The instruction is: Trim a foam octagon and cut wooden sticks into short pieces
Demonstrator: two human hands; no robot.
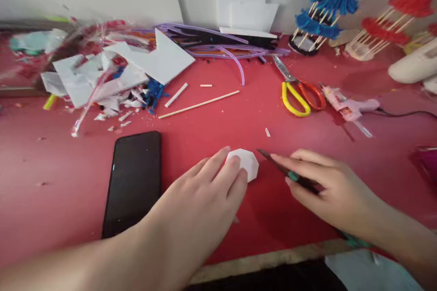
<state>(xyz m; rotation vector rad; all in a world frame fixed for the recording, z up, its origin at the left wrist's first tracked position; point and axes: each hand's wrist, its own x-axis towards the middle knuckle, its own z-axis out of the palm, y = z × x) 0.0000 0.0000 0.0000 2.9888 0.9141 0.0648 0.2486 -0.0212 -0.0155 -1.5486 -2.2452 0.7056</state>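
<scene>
A small white many-sided piece of foam board (251,163) lies on the red table. My left hand (213,191) presses it down, its fingers together over the left part of the piece and hiding that part. In my right hand (317,182) is a craft knife (283,168) with a dark blade and a green part on its handle. The fingers are wrapped round the handle, and the blade tip points left, just beside the piece's right edge without touching it. A tiny white offcut (267,132) lies above the blade.
A black phone (133,182) lies left of my left hand. Behind are scissors (295,95), a pink glue gun (348,104), a thin stick (200,104), a heap of white scraps (99,77) and purple pipe cleaners (235,61). Blue (321,13) and red (392,22) tiered models stand back right.
</scene>
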